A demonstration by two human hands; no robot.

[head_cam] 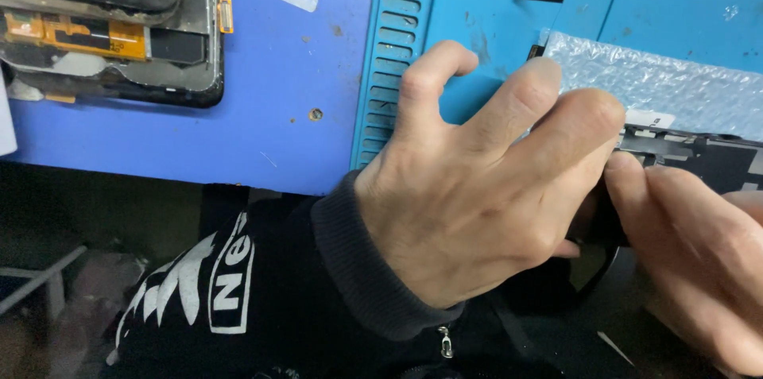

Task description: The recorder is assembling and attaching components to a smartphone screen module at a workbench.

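Blue mat [302,109], two hands [469,204] [699,260] gripping perhaps one phone frame [699,158]

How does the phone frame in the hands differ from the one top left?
The held frame sits between both hands, the left hand covering much of it; the far frame lies untouched on the blue mat. The far frame shows orange flex; the held frame shows none. Both look dark.

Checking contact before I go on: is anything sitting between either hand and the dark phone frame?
Nothing visible. The left hand and the right hand both grip the dark phone frame directly with bare fingers. The bubble wrap lies behind it on the blue mat, not between.
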